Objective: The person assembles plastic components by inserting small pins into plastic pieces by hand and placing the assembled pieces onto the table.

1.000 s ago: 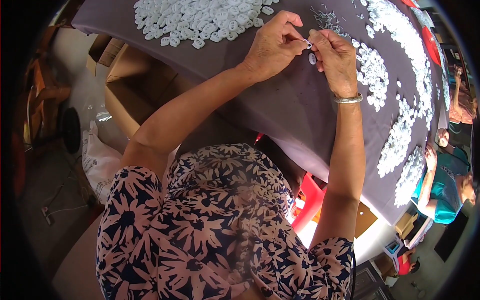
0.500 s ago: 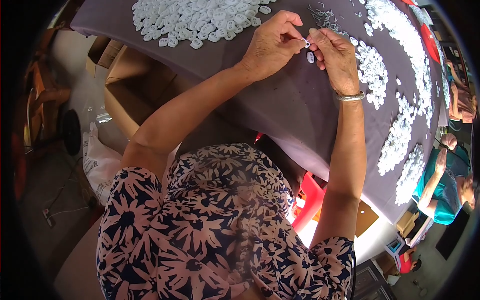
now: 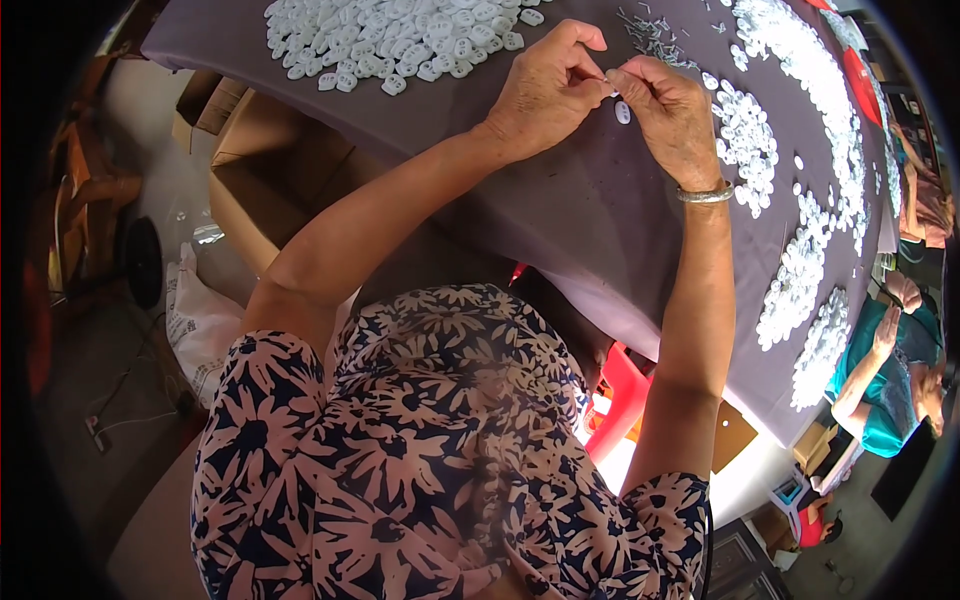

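White tiny piece [image 3: 613, 93] sits between the narrowly pinched hands [image 3: 542, 100] [image 3: 676, 125], near an oval tag [image 3: 623, 113].

Seemingly a workshop, dim at the edges: heaps of white pieces [image 3: 400, 40], cloth-covered table [image 3: 590, 215], cardboard boxes [image 3: 234, 205], co-worker [image 3: 862, 368].
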`<action>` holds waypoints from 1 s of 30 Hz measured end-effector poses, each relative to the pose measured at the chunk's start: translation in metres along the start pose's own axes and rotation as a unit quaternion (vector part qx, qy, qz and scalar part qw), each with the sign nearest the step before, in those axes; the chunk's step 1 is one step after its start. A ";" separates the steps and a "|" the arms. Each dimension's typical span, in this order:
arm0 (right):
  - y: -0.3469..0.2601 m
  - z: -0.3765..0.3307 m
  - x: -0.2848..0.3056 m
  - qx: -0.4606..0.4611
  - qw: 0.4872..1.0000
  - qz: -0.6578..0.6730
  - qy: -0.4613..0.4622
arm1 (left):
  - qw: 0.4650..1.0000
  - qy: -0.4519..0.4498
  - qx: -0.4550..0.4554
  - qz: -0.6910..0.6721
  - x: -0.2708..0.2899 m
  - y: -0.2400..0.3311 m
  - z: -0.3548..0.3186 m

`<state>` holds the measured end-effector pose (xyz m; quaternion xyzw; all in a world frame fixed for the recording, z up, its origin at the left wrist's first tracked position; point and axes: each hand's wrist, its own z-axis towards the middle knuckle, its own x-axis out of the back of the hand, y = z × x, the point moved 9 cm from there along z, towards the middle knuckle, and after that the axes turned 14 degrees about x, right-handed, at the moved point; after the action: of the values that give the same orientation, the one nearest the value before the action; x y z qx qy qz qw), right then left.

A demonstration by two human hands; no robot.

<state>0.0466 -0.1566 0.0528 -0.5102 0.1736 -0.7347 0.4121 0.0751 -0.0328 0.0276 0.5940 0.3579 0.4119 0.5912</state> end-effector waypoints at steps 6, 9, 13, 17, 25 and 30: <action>0.003 0.007 -0.006 0.019 0.999 0.010 -0.035 | 0.961 0.053 -0.253 0.096 0.002 0.014 -0.004; 0.008 0.005 -0.011 -0.009 0.999 0.038 -0.034 | 0.989 0.013 -0.149 0.008 0.006 -0.004 0.008; 0.013 0.002 -0.010 -0.019 0.998 0.052 -0.031 | 0.995 0.008 -0.087 0.037 0.002 0.003 0.005; 0.012 0.003 -0.008 -0.016 0.999 0.027 -0.025 | 0.996 -0.007 -0.088 0.021 0.000 0.005 0.004; 0.011 0.001 -0.004 -0.018 0.999 0.018 -0.023 | 0.999 -0.050 0.019 -0.011 -0.006 -0.003 0.006; 0.010 0.003 0.000 -0.090 0.994 0.062 -0.013 | 0.997 -0.060 -0.016 -0.034 -0.005 -0.003 0.006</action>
<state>0.0538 -0.1619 0.0476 -0.5431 0.2650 -0.6824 0.4114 0.0785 -0.0396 0.0249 0.5954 0.3348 0.3606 0.6351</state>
